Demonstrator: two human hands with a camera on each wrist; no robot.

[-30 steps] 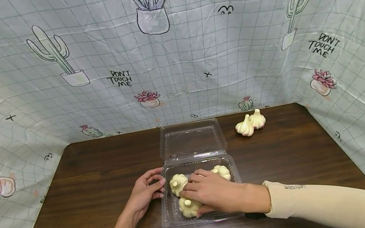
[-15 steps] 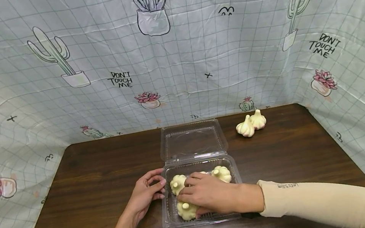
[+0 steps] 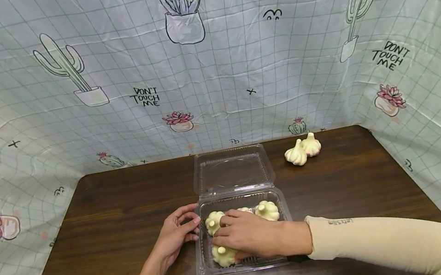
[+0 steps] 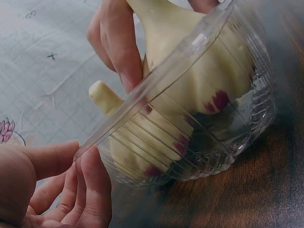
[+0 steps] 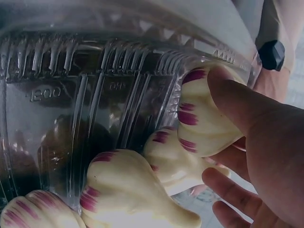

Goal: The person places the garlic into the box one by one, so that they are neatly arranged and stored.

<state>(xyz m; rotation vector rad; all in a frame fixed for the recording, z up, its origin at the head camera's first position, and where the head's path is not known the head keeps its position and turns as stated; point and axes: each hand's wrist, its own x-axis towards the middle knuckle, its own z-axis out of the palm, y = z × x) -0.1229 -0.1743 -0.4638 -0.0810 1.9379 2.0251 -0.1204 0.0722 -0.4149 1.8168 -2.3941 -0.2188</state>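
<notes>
An open clear plastic clamshell container (image 3: 258, 266) sits in front of me on the table. My left hand (image 3: 176, 231) pinches its left rim between thumb and fingers, as the left wrist view shows. Inside the container, my right hand (image 3: 254, 235) grips a garlic bulb (image 5: 209, 114), its stem upright, in the front left corner. Behind that bulb stands another garlic bulb (image 3: 212, 222), and a third bulb (image 3: 267, 211) is at the back right. Between them, one more bulb (image 3: 245, 209) is mostly hidden by my right hand.
The container's hinged lid (image 3: 233, 170) lies back, away from me. Two more garlic bulbs (image 3: 296, 153) rest together at the far right of the dark wooden table (image 3: 135, 190). A patterned cloth (image 3: 211, 64) hangs around the back and sides.
My right hand has shifted slightly left with the garlic bulb, toward the container's left wall. More of the middle bulb shows now. The left hand stays at the rim.
</notes>
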